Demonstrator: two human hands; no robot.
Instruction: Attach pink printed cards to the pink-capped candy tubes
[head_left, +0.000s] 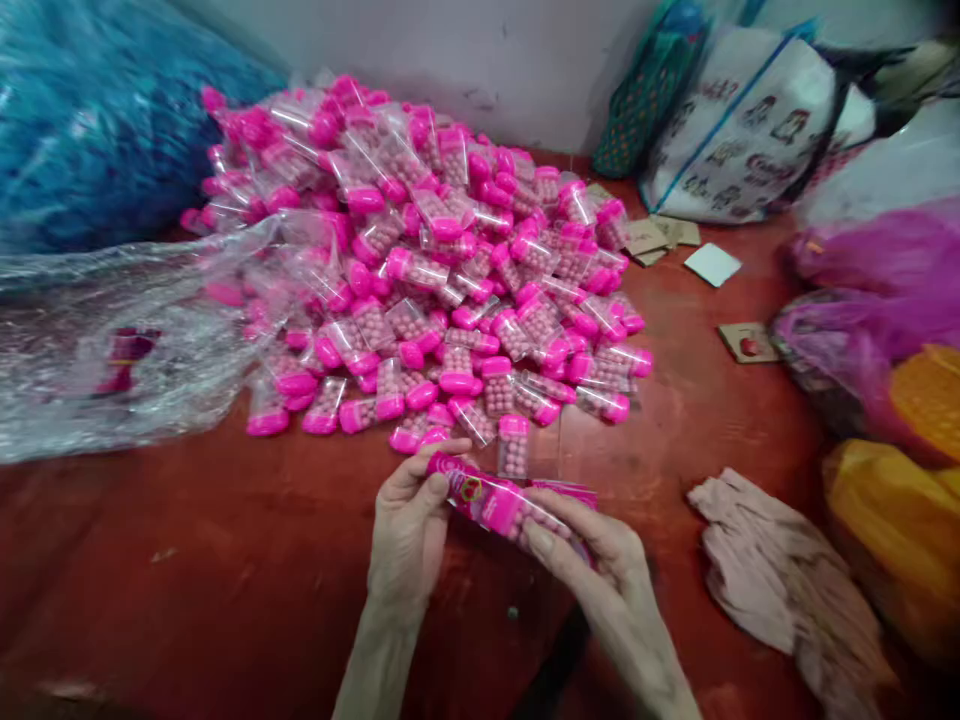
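Between both hands is a small clear candy container [551, 522] filled with pink balls, tilted down to the right. A shiny printed pink sleeve [469, 490] covers its upper left part. My left hand [409, 525] pinches the sleeve's left end between thumb and fingers. My right hand [611, 560] is closed around the lower right end of the container. Partly hidden behind that hand, flat pink sleeves [577, 492] lie on the floor. Just beyond my hands, one pink-capped container [514, 447] lies at the near edge of a large pile of similar containers [450, 260].
The red floor [225, 560] runs up to a pale wall. A big blue-filled plastic bag [112, 130] and clear plastic sheeting [187, 370] are on the left. To the right are a crumpled cloth [757, 560], pink and yellow bags, cardboard pieces [649, 238] and a white printed bag [742, 130].
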